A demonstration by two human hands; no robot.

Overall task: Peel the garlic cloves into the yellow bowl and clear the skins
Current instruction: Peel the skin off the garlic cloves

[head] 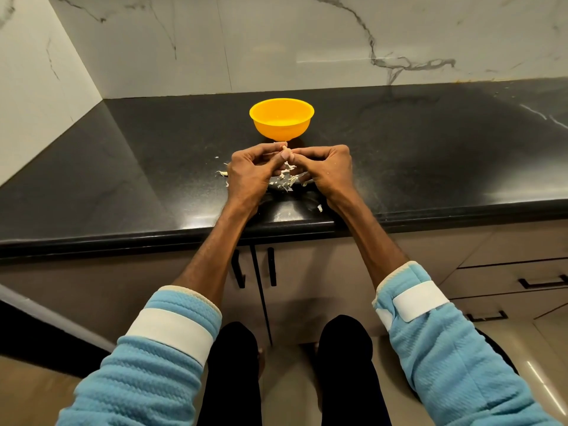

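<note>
Black polished stone forms the counter, and on it, near the marble back wall, the yellow bowl stands upright; what lies in it cannot be told from this angle. Just in front of the bowl the person holds both hands together above the counter; the left hand and the right hand both have curled fingers, and their fingertips meet on a small pale garlic clove, pinched between them and mostly hidden. Under the hands a loose heap of papery skins lies on the stone; a few bits are scattered to the left, and one stray scrap sits near the counter's front edge beside the right wrist. Light blue sleeves with white bands cover the forearms; beige cabinet doors with black handles show below the counter.
</note>
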